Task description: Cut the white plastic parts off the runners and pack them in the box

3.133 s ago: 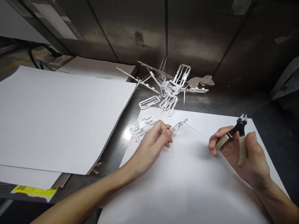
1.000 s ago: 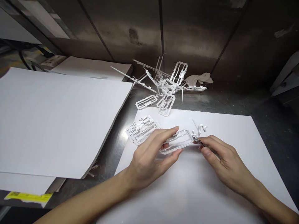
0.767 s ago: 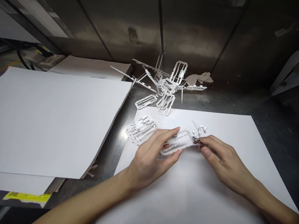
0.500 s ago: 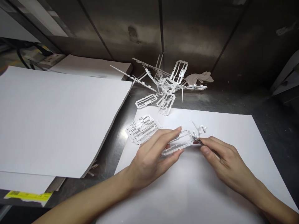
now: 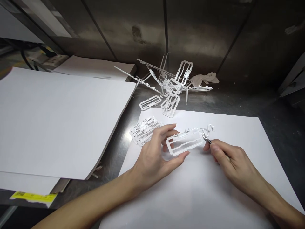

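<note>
A flat white plastic frame (image 5: 187, 145) with thin bars is held in my left hand (image 5: 154, 156), thumb below and fingers at its left end and behind it. My right hand (image 5: 230, 160) is closed around small metal nippers (image 5: 206, 139), their jaws touching the frame's right end. Just beyond the jaws is a curly white sprue piece (image 5: 209, 129); I cannot tell whether it is still joined to the frame. Left of my left hand, similar frames lie in an overlapping stack (image 5: 144, 131) on the white sheet (image 5: 190, 194).
Behind the sheet is a tangled pile of white frames and sprues (image 5: 171, 87), with a pale glove (image 5: 206, 78) beside it. Large white sheets (image 5: 64, 124) are stacked at the left, above a yellow label (image 5: 33, 196). A metal wall (image 5: 195, 38) closes off the back.
My left fingers have lifted and spread off the frame's top edge, and the frame now shows more fully. The nippers and sprue piece have shifted slightly right.
</note>
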